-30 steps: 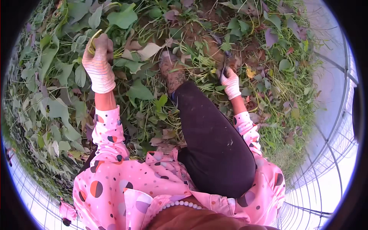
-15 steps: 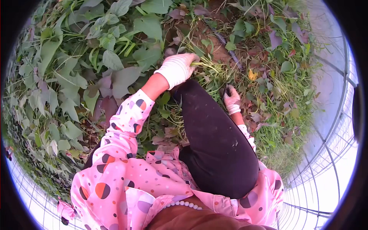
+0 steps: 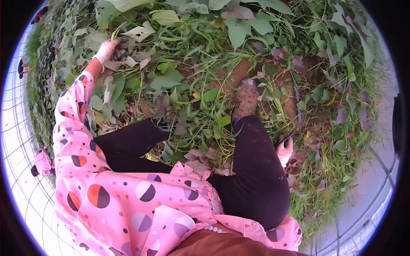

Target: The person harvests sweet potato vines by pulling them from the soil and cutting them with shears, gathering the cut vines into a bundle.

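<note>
At the upper left, my left hand (image 3: 108, 51), wrapped in white with darker, soiled fingers, is stretched out over the broad leaves. Its fingers are closed on a few thin yellow-green stems (image 3: 114, 34) that stick up beyond them. To the right of my bent knee, my right hand (image 3: 285, 152) hangs low over grass and dry leaves, also with a white wrap. Its fingers look curled around something small and dark (image 3: 283, 140), too small to identify. Part of this hand is hidden behind the leg.
My mud-covered foot (image 3: 245, 99) stands on brown soil among vines and grass. Leafy plants (image 3: 166, 79) spread ahead and left. A dark thin pipe (image 3: 298, 106) lies at the right, and pale sheeting (image 3: 371, 170) runs along the right edge. Another person in pink (image 3: 42, 162) is far left.
My left hand has swung far to the left, away from the soil by my knee. The view has shifted left, and my foot and other leg now show. My right hand remains beside the knee.
</note>
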`<state>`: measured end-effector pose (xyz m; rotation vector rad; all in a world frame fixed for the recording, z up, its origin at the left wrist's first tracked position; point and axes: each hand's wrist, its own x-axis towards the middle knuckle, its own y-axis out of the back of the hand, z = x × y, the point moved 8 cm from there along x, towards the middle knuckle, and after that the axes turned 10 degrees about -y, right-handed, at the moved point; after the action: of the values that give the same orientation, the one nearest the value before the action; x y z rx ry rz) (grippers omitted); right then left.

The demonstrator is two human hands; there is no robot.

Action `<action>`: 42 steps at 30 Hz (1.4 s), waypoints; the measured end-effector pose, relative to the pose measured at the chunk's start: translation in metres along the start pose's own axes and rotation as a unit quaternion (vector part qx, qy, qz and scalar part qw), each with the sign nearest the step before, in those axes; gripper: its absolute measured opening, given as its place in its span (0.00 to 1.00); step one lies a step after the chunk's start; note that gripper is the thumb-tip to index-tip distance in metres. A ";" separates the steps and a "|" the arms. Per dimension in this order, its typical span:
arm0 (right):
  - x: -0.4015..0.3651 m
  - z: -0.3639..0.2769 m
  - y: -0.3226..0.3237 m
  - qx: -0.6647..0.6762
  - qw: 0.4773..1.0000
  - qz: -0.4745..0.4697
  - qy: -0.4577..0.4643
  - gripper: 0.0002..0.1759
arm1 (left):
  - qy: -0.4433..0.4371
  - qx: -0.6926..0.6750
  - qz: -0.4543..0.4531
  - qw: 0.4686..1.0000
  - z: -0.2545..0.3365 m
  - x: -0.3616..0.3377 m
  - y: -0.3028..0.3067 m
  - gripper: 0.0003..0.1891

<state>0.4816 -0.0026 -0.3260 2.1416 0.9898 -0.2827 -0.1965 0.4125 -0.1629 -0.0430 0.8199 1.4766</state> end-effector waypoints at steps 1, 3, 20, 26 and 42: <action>0.000 -0.017 0.006 -0.040 0.997 0.041 0.057 0.15 | -0.010 0.044 -0.012 0.999 -0.023 -0.003 0.007 0.17; 0.001 -0.076 0.007 -0.147 0.977 0.052 0.148 0.15 | -0.066 0.136 -0.006 0.988 -0.015 -0.042 -0.006 0.18; -0.132 -0.363 -0.442 -0.373 0.645 -0.471 0.473 0.26 | -0.098 0.411 0.197 0.885 -0.199 -0.038 0.066 0.19; -0.022 -0.407 -0.528 -0.468 0.559 -0.214 0.650 0.19 | -0.209 0.153 0.382 0.887 -0.153 -0.050 0.122 0.17; 0.083 -0.363 -0.485 -0.214 0.802 -0.524 0.194 0.18 | -0.200 0.387 -0.215 0.874 -0.147 -0.040 -0.100 0.24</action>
<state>0.1464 0.5068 -0.3737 1.0635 2.1905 -0.1010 -0.1713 0.2905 -0.2960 0.6288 0.9290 0.6252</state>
